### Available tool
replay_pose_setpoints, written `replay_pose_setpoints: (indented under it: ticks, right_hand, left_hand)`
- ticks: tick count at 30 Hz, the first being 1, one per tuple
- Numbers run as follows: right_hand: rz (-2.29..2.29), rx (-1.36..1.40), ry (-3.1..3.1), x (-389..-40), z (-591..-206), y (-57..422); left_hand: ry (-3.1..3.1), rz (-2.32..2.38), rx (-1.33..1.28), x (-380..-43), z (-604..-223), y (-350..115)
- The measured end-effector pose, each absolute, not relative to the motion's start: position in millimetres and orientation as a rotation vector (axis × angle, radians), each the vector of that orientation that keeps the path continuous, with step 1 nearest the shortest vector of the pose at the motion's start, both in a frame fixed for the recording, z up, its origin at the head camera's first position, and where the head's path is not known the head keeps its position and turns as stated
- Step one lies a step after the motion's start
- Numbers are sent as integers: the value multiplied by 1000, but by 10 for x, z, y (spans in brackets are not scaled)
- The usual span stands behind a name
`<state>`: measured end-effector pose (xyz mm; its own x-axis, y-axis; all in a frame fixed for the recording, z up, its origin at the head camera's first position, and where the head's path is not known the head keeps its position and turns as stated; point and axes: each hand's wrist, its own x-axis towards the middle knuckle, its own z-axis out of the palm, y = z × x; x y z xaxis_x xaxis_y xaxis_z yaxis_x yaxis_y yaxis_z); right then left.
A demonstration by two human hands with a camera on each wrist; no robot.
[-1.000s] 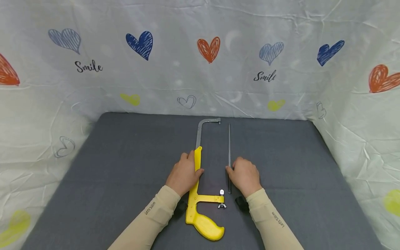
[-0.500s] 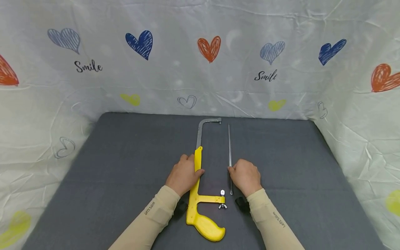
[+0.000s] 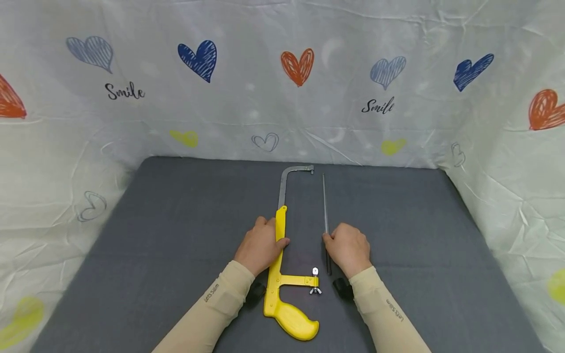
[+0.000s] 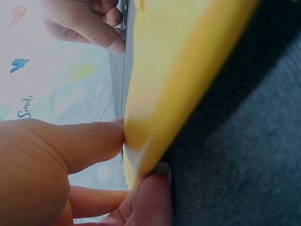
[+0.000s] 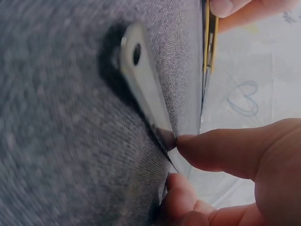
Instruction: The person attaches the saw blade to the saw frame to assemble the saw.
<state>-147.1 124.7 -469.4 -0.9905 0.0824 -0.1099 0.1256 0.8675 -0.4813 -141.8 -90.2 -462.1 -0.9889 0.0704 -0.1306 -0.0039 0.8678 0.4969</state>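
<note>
A yellow hacksaw frame (image 3: 274, 264) lies lengthwise on the grey cloth, its grey metal arm bent at the far end and a wing nut (image 3: 315, 290) on its near crossbar. My left hand (image 3: 259, 247) grips the yellow bar between thumb and fingers, also seen close up in the left wrist view. To the right, my right hand (image 3: 347, 249) pinches a hacksaw blade (image 3: 325, 206) near its middle. In the right wrist view the blade (image 5: 146, 77) shows a hole at its near end and fine teeth along one edge. Blade and frame are apart.
Grey cloth (image 3: 185, 206) covers the table on both sides of the tools. A white curtain (image 3: 247, 108) printed with hearts hangs behind and at the sides. Dark wrist cameras (image 3: 343, 289) sit under the sleeves.
The blade has turned slightly, its near end shifting right, as my right hand moved a little right. My left hand stays on the frame, with hardly any movement.
</note>
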Motion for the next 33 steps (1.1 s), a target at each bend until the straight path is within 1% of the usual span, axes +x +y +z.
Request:
replay_pose_setpoints:
  ticks: [13,20,33]
  right_hand:
    - [-808,178,2947,-1416,-4772,1222]
    - [-834,166,2972,-1449,-4742,1223]
    - [-821,235,2966,-1484,-4723,1247]
  left_hand:
    - [2889,742,25,-1342,-4676,-928]
    - [2904,755,27,-1373,-4655,-905]
    - [2894,733,27,-1409,-4624,-884]
